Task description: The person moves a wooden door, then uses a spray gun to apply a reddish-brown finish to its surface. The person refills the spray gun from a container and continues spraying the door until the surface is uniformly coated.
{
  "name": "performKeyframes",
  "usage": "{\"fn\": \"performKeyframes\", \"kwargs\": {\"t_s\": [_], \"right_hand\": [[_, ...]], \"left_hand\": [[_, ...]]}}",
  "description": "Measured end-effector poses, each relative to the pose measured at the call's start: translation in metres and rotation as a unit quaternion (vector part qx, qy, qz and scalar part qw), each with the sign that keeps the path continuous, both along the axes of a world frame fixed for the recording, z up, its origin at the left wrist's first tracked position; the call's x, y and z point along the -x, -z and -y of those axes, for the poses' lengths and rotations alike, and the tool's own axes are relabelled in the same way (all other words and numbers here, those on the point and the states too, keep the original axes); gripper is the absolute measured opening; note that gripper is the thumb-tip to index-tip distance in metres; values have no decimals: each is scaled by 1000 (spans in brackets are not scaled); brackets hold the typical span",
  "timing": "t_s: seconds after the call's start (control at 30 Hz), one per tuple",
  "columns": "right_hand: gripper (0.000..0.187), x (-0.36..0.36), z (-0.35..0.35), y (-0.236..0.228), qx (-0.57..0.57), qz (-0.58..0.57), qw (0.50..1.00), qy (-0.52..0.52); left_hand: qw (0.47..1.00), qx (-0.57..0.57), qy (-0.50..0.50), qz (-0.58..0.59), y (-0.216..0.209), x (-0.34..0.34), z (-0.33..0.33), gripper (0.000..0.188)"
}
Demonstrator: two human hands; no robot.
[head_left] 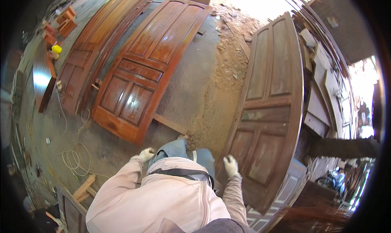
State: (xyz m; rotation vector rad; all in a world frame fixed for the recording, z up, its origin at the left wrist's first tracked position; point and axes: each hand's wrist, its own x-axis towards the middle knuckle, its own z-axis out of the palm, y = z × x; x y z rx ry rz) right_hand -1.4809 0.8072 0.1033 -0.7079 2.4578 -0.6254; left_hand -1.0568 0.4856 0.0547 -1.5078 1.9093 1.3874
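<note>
Both my hands wear pale gloves and hang at either side of my jeans. My left hand (146,154) has its fingers curled in, close to the lower end of a glossy reddish-brown panelled door (140,76) but apart from it; nothing shows in it. My right hand (231,165), also with curled fingers and nothing visible in it, is beside the lower left edge of a dull brown panelled door (266,106). Whether it touches that door I cannot tell. The dull door leans on the right; the glossy one rests on a wooden support (170,123).
More varnished doors (87,49) stand at the left, near a glossy board (43,78), a yellow container (56,49) and wooden blocks (66,21). A coiled pale hose (77,161) lies on the floor. Boards (321,86) are stacked behind the right door. Sandy debris (228,62) covers the middle ground.
</note>
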Motion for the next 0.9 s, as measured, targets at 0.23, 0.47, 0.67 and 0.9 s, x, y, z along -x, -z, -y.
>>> {"fn": "performKeyframes", "kwargs": {"t_s": [0.23, 0.47, 0.67, 0.9], "right_hand": [[26, 20, -77, 44, -55, 14, 973, -224], [28, 191, -25, 63, -84, 6, 994, -75], [31, 419, 176, 70, 187, 341, 838, 383], [22, 641, 429, 71, 69, 194, 958, 198]], "left_hand": [[997, 68, -6, -31, -47, 244, 140, 32], [991, 67, -79, -85, -11, 434, 207, 27], [999, 40, 30, -20, -34, 520, 259, 34], [929, 0, -367, -54, 41, 515, 353, 21]]}}
